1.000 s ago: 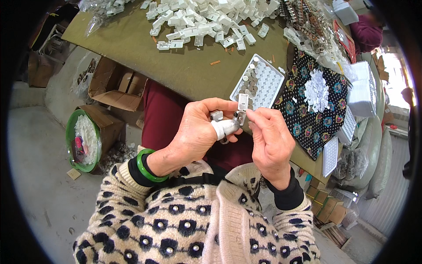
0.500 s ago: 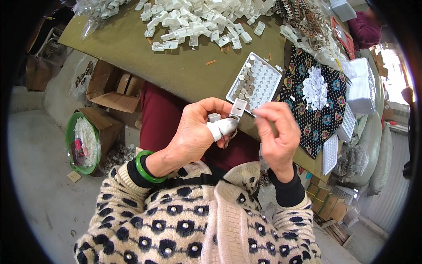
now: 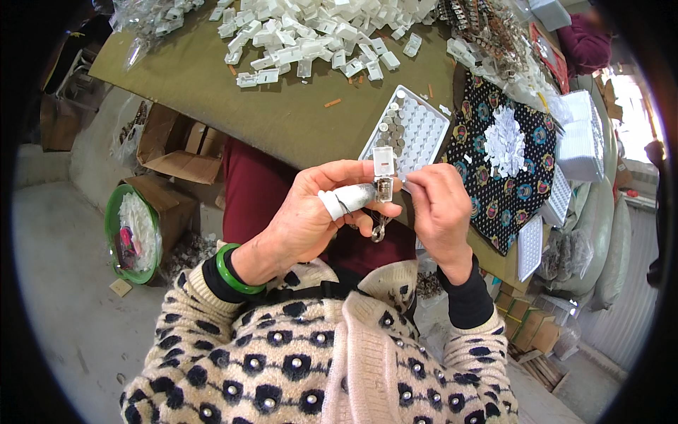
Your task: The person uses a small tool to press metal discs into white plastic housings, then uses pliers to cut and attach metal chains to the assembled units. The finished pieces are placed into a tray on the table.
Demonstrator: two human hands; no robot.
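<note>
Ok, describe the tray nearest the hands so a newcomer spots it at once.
Start from the olive table and find the black patterned cloth on its right side. Just left of that cloth, past the right hand, lies a white, pocketed tray. Unlike the white trays farther right, it shows silver discs along its left side.

left grip (image 3: 304,214) and right grip (image 3: 441,215) pinched
</note>
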